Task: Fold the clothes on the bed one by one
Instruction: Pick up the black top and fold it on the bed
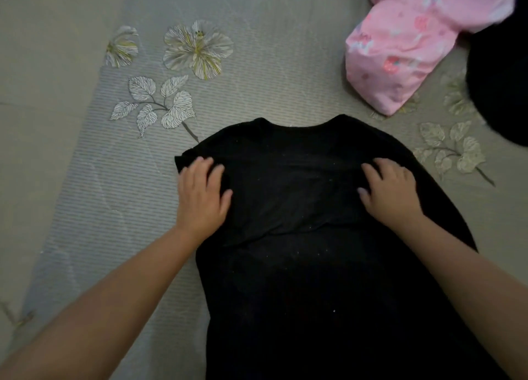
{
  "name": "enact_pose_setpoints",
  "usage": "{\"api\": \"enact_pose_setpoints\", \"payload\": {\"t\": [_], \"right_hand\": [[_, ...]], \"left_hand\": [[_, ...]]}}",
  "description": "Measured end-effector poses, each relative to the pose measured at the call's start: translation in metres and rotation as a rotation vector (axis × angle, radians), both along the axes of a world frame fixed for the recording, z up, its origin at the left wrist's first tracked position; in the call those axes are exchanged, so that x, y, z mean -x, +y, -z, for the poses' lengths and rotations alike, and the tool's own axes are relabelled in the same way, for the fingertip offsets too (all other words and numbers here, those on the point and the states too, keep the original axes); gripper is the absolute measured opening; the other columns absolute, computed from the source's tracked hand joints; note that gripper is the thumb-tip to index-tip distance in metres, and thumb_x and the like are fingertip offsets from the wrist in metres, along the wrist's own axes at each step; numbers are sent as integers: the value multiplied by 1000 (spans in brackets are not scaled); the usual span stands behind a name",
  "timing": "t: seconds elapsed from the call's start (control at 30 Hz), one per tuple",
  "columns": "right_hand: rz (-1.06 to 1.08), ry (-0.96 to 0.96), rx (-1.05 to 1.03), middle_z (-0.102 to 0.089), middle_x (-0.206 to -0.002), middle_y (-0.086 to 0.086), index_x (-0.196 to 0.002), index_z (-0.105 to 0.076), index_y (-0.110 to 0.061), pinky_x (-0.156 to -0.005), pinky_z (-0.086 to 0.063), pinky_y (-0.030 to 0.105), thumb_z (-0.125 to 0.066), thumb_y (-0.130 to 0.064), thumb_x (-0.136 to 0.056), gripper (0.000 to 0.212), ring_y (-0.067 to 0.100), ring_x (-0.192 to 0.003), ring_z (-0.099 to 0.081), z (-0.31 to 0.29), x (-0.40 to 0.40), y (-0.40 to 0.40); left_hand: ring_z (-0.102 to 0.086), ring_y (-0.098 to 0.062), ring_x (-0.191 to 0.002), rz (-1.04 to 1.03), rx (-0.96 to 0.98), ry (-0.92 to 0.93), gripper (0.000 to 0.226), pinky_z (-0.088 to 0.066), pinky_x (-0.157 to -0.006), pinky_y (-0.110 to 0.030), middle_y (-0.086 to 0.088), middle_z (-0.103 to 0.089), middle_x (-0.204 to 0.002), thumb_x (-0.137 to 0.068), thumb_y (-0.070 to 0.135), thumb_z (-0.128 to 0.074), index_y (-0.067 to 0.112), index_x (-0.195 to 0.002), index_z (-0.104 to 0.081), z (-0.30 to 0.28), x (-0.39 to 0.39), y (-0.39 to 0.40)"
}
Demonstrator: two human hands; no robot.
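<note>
While black shirt (300, 208) lies spread flat at centre of bed (85, 179), neckline toward 12 o'clock, hem off frame at 6, both hands rest on it. Left hand (201, 192) flat, fingers relaxed, at shoulder, 9 o'clock side. Right hand (390, 192) fingers slightly bent, pressing cloth at 3 o'clock side; grasping nothing evident. Fabric judged soft, light, limp, likely to wrinkle and slide; best taken at shoulder seams or side edges. Pink garment (414, 45) and dark garment (500, 88) at 1–2 o'clock.

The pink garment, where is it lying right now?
In the head view the pink garment lies bundled on the bed sheet at the upper right, beyond the black shirt and beside a dark item at the right edge.
</note>
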State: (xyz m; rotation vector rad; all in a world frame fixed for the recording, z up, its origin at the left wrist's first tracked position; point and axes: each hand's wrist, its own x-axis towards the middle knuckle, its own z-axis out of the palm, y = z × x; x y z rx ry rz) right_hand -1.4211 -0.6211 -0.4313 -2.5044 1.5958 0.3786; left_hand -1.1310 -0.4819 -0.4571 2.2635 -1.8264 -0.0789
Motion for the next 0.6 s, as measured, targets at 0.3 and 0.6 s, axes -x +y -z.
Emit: {"api": "enact_pose_setpoints", "payload": {"t": [0.3,0.6], "right_hand": [[-63,51,-94,-16,-152,17,-144,-22,-5,-114,-6,44,-63,-24,-83,75,33,-142,-11,27,28,51],[-69,160,-175,1,-156,6,-147,-7,-15,-114,4,41,-46,-17,-89,70,22,-144,6,33,55,40]], "left_hand": [[-53,-56,-103,163,-382,-10,73,-43,-80,-60,-41,-54,-112,-39,-19,-79,-14,-109,-59,3,9,72],[13,-24,-142,169,-720,-187,65,7,-114,-34,-11,12,-154,-93,10,-29,14,-145,10,8,5,77]]}}
